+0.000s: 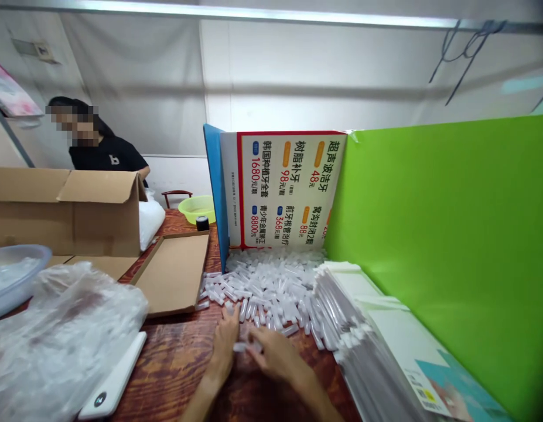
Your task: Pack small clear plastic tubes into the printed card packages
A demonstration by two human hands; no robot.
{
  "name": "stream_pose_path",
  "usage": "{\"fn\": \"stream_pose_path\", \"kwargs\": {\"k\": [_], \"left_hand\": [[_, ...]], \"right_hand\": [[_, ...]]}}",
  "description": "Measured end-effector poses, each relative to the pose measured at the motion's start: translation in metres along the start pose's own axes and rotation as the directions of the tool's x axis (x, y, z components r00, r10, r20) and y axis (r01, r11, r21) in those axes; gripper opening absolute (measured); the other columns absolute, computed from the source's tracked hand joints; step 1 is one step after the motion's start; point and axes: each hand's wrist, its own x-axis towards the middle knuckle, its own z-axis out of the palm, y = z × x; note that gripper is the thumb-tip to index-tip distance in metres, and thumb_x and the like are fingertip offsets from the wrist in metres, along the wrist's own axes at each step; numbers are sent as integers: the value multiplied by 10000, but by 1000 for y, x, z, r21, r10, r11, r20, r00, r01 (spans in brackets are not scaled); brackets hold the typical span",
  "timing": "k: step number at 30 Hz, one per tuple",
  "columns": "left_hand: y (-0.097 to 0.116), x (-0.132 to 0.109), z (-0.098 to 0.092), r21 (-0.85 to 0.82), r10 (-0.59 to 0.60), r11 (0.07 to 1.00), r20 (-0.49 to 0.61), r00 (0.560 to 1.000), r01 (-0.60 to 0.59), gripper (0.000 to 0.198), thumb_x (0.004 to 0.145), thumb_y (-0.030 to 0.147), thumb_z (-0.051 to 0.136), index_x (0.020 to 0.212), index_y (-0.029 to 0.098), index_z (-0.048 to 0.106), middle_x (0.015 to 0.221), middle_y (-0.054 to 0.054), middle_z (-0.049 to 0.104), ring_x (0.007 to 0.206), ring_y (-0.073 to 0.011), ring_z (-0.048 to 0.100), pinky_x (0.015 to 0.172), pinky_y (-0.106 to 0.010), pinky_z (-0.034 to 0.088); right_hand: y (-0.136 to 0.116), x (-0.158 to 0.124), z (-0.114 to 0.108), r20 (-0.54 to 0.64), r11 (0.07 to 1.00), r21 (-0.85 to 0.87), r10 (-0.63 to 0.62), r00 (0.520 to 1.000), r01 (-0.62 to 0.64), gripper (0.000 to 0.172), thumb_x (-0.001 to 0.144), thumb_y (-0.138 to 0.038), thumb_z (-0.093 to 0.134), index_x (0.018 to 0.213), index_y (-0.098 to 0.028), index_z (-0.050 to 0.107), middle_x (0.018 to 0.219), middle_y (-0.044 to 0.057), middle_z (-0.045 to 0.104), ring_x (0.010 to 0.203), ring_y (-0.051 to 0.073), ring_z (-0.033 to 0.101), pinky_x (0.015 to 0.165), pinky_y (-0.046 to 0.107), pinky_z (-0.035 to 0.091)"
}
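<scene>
Small translucent white plastic tubes [271,287] lie in a loose heap on the dark red wooden table. My left hand [225,340] reaches to the heap's near edge, its fingers closed at the tips on one of these tubes. Beside it, my right hand [273,351] is bent inward and slightly blurred. Between its thumb and fingers it pinches a single plastic tube [240,347], which points left toward my left wrist. The undersides of both hands are hidden.
Stacked white packets [363,340] stand at the right against a green panel [451,234]. A printed board [289,187] closes the back. To the left are a shallow cardboard tray [174,272], a clear plastic bag [69,334], a white scale-like device [117,378], a cardboard box [104,225] and a person [104,146].
</scene>
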Motion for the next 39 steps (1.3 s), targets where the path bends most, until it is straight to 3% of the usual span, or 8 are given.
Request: {"fn": "stream_pose_path", "kwargs": {"k": [3,8,12,16,22,26,31,39], "left_hand": [[1,-4,-10,-18,-9,1000,10,1000,9,534,944,39,428,1405,282,549,1115,-128,657,785,-191,745,664,-242,570],[-11,-7,-35,-110,-27,994,10,1000,28,476,911,19,479,1299,243,640,991,-101,709,665,-168,726,581,-215,523],[-7,14,-79,-242,-4,970,-66,998,-12,358,993,201,452,1314,113,585,1035,-170,705,800,-238,732,675,-295,562],[47,85,-124,-390,90,907,-184,979,-157,458,1060,281,300,1486,127,370,1492,-251,438,1245,-295,612,976,-395,514],[112,132,-131,-546,389,692,-269,881,-472,620,972,214,584,1542,245,343,1643,-187,299,1315,-349,569,1067,-535,454],[63,66,-92,-546,312,707,-329,891,-449,379,1005,184,474,1372,185,565,1388,-103,649,1267,-202,610,1095,-349,475],[-36,-11,-28,-454,106,857,-308,945,-244,282,960,129,472,1117,139,705,1085,-111,769,1022,-226,716,932,-363,586],[-119,0,0,-156,66,980,-325,943,-123,482,926,63,454,1336,230,643,1405,-119,639,1357,-319,521,1185,-578,357]], "right_hand": [[23,33,-35,-191,984,111,156,969,-137,149,935,-285,578,997,-229,701,984,57,752,880,206,714,803,266,504],[46,42,-48,-471,902,193,430,770,-385,541,995,-353,399,1424,-28,454,1287,317,600,1048,355,676,838,445,511],[34,-11,-16,-407,923,267,369,836,-277,377,940,-307,468,1224,-132,646,1141,162,725,1049,278,678,931,399,513],[23,-70,18,-297,880,345,431,852,-325,285,941,-268,463,1034,-159,709,1020,100,764,957,214,703,896,318,529],[14,-120,41,-231,849,386,467,853,-360,264,961,-238,461,939,-178,717,933,77,763,882,199,702,835,293,523],[11,-124,44,-255,865,395,427,867,-310,259,973,-222,451,963,-186,707,949,80,757,896,206,704,820,296,526],[2,-70,52,-219,911,368,277,936,-183,244,963,-168,446,984,-182,689,950,72,748,897,206,697,828,305,526],[-35,122,88,-81,977,181,-103,991,116,412,840,-129,566,1249,-128,612,1237,131,658,1192,252,539,1086,380,425]]}}
